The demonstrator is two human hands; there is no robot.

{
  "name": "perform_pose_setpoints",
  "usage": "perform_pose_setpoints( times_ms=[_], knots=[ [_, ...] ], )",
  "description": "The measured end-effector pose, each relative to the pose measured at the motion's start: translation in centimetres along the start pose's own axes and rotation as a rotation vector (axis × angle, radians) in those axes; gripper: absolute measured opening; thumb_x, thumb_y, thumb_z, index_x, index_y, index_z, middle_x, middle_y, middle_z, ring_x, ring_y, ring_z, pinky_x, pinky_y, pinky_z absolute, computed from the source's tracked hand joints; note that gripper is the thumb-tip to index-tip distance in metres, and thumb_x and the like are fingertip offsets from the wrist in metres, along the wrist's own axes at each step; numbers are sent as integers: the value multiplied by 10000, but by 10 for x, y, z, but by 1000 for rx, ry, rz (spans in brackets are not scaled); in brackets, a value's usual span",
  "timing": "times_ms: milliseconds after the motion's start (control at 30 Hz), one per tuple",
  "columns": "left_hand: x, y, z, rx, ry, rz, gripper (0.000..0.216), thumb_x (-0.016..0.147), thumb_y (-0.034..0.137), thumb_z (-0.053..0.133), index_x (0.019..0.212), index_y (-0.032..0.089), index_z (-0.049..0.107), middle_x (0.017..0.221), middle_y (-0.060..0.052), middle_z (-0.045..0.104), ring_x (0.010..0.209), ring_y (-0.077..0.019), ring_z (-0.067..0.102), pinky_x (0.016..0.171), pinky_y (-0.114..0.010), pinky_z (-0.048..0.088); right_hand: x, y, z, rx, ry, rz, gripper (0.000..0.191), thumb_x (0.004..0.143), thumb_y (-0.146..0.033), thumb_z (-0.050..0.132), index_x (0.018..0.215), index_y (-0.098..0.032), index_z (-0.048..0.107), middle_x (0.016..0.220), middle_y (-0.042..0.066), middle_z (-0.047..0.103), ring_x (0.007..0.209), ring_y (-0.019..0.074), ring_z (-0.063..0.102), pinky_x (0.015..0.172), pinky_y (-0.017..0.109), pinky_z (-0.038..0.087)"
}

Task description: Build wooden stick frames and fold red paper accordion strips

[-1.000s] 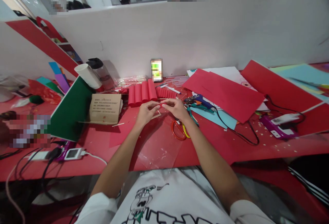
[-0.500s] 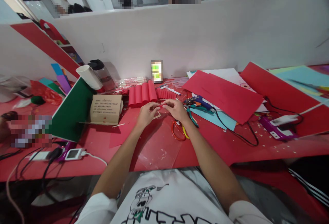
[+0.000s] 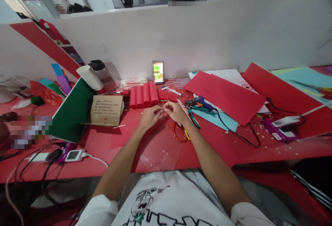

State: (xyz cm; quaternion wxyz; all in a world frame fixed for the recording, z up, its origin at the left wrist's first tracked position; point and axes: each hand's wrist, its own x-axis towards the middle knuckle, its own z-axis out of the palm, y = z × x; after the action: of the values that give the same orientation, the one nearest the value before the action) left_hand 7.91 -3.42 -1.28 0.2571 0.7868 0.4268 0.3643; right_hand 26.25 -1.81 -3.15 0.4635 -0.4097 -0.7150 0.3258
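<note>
My left hand (image 3: 150, 117) and my right hand (image 3: 175, 111) meet over the red table, fingertips almost touching. Both are closed in a pinch around a small red piece (image 3: 163, 109), mostly hidden and too small to name surely. Just behind my left hand stand red paper rolls (image 3: 143, 95) side by side. A smaller pleated red paper strip (image 3: 168, 95) lies behind the fingertips. Close to my right forearm rest orange-handled scissors (image 3: 179, 133). Thin pale sticks (image 3: 160, 116) show partly beneath the hands.
On the left stand a cardboard box (image 3: 107, 110), a green board (image 3: 71, 115) and a white paper roll (image 3: 89, 77). A glue gun (image 3: 201, 102), pliers (image 3: 194, 119) and red sheets (image 3: 225, 94) lie right. A phone (image 3: 158, 72) leans on the partition. Cables cross both sides.
Both hands have shifted slightly toward me, and the fingers have altered their pinch on the small red piece. The things on the table around them look the same.
</note>
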Motion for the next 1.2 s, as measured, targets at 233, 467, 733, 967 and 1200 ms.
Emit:
perform_pose_setpoints(
  times_ms=[233, 467, 733, 967, 1200],
  knots=[
    [2, -9, 1, -142, -1, -148, 206, 843, 371, 660, 825, 174, 718, 759, -44, 752, 697, -189, 690, 642, -270, 492, 2, 9, -3, 37, 9, 138, 95, 736, -259, 696, 763, -176, 735, 764, 61, 757, 730, 205, 689, 712, 325, 530],
    [5, -14, 1, -210, 45, -167, 246, 825, 404, 693, 765, 165, 696, 715, -43, 737, 636, -173, 663, 610, -264, 479, 2, 9, -4, 84, -3, 118, 122, 771, -292, 656, 796, -182, 703, 789, 54, 741, 739, 196, 684, 696, 313, 527],
    [3, -4, 2, -86, 41, 3, 270, 847, 306, 705, 1098, 207, 693, 1111, -70, 738, 994, -207, 677, 740, -265, 514, 1, 4, 6, 268, 44, 187, 182, 740, -348, 683, 819, -209, 595, 804, 11, 689, 757, 176, 664, 690, 290, 525],
    [4, -10, 1, 22, 100, 39, 255, 898, 303, 681, 1127, 204, 733, 1032, -80, 752, 802, -174, 661, 741, -283, 515, 1, 1, 2, 502, 105, 324, 310, 692, -437, 789, 852, -207, 656, 689, -21, 664, 569, 131, 608, 594, 267, 532],
    [3, -7, 3, 12, 139, 31, 305, 879, 393, 708, 1102, 188, 744, 1045, -87, 724, 851, -180, 672, 770, -291, 535, 0, -2, -2, 492, 74, 311, 375, 685, -490, 823, 903, -195, 746, 806, 33, 759, 696, 183, 711, 690, 303, 596]
  ],
)
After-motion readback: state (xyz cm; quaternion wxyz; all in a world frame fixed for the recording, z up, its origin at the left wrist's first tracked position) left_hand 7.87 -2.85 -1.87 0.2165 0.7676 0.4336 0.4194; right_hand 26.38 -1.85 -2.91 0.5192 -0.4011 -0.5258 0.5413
